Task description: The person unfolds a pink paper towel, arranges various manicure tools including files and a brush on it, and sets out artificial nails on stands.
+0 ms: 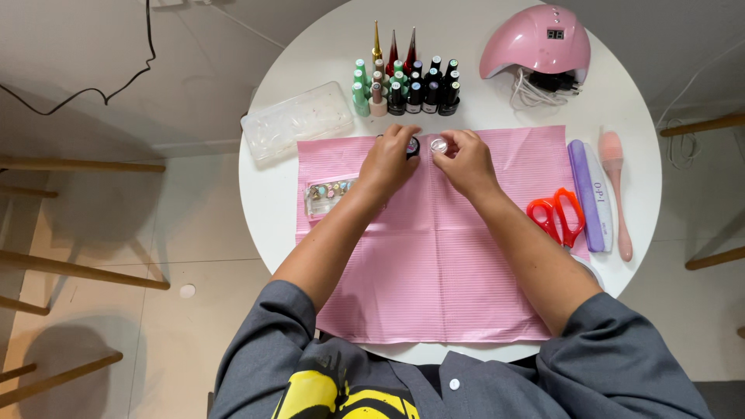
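At the far edge of the pink paper mat point(434, 256), a small dark jar point(413, 146) is pinched by the left hand point(386, 161) and its round clear lid point(438, 145) by the right hand point(466, 161). A clear box of nail tips point(297, 120) lies left. About twenty polish bottles point(403, 81) are clustered beyond. One pink nail lamp point(537, 43) and one pair of red scissors point(557, 217) are seen right.
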